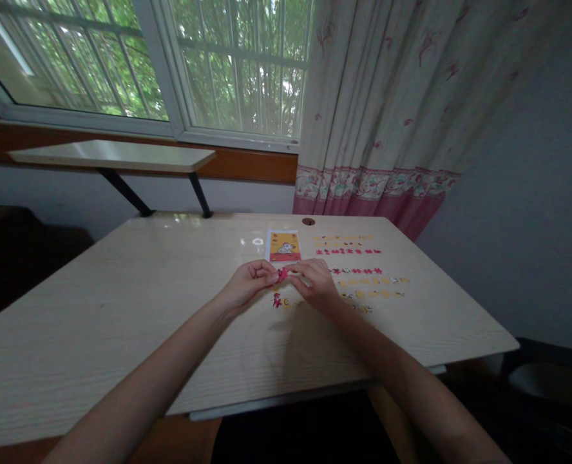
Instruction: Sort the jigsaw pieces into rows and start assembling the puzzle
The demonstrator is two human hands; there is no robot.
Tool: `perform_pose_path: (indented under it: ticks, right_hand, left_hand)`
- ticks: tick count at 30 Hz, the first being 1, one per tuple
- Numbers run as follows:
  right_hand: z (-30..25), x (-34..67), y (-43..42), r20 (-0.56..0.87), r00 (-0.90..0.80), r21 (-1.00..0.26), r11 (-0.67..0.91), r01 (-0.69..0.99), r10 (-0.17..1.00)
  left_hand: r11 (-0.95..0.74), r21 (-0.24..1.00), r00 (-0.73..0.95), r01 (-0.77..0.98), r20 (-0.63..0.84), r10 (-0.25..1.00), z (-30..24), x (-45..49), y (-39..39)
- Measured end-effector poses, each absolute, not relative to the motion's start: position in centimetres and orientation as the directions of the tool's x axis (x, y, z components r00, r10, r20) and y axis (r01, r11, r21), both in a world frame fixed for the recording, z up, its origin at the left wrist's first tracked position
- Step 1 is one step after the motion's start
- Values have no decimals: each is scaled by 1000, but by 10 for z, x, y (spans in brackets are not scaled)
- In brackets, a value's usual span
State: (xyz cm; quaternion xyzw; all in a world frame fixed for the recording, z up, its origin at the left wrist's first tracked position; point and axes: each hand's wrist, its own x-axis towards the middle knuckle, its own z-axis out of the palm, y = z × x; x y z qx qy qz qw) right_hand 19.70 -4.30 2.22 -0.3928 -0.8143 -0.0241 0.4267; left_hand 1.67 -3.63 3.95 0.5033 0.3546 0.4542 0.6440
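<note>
Both hands meet over the middle of the table, just below a picture card (285, 247) in orange and red with a pale figure on it. Between the fingertips are small red puzzle pieces (283, 275). My left hand (251, 281) pinches them from the left, fingers curled. From the other side my right hand (316, 281) closes its thumb and fingers on them, palm down. Whether the pieces are joined cannot be made out. Just below my hands lie a dark red piece (277, 300) and a yellow piece (286, 302), close together.
Rows of loose puzzle pieces, red (348, 252) and yellow (370, 282), lie to the right; my right hand hides some. A round cable hole (308, 222) is near the table's (122, 309) back edge. A raised shelf (116, 154) on black legs stands back left. Curtains (363, 129) hang behind.
</note>
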Motion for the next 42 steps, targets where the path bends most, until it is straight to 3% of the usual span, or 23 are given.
perform_pose_path:
  ticks: [22,26,28,30,32,36,42]
  right_hand:
    - [22,205,-39,661,-414,-210,684,699,626]
    - [27,213,-37,697,-345,-258,669,697,628]
    - [29,217,-36,728,-301,-288,673,681,616]
    - [30,218,-36,753,-273,-313,691,652,599]
    - [29,217,-37,770,-261,-329,713,619,582]
    - [28,220,-33,775,-268,-343,737,582,572]
    - [30,272,10,623,-266,-400,593,699,735]
  left_hand:
    - [-55,993,322,-103,86,943,32,13,-32]
    - [-186,981,314,47,163,935,28,4,-25]
    - [-298,913,299,279,212,930,27,-6,-21]
    - [-429,748,357,506,271,894,28,-15,-18]
    - [-523,607,452,598,285,846,28,-23,-16]
    - [-609,502,559,613,269,785,26,-26,-14]
    - [-722,425,704,546,234,671,21,-17,-18]
